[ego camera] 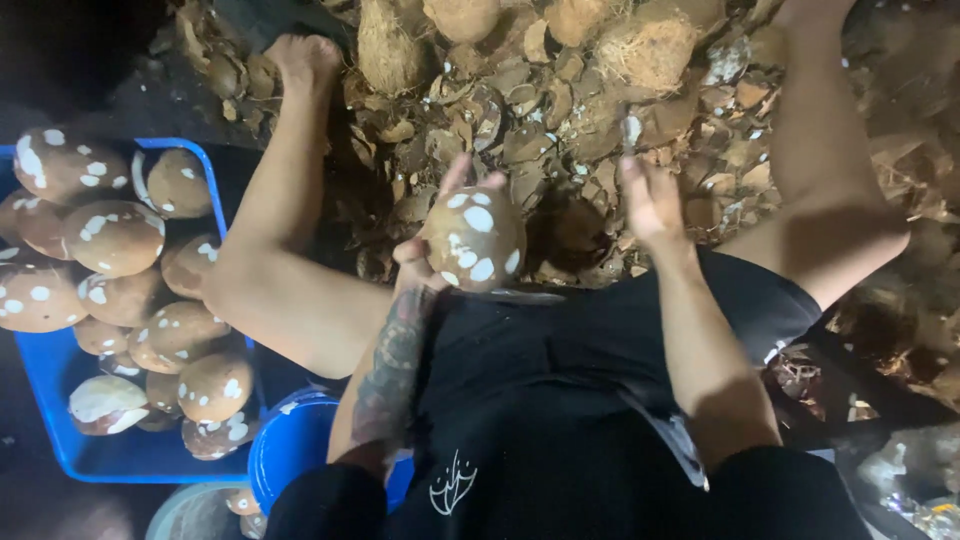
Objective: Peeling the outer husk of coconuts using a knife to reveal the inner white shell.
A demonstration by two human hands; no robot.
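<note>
Dim floor heaped with coconut shell scraps (560,110) across the upper frame. Left hand (425,255) fingers clamped on a half-peeled coconut (475,238) at centre. Right hand (650,200) grips a small blade (631,128), blurred. Blue crate (60,440) of peeled coconuts at left. Best: steady the nut, short strokes, blade away from the thumb.

The right hand (650,205) at upper centre is motion-blurred, so whatever thin tool it grips cannot be made out, the left hand (425,265) lies mostly hidden behind the peeled coconut (475,240), and the blue crate (60,400) runs off the left edge.
</note>
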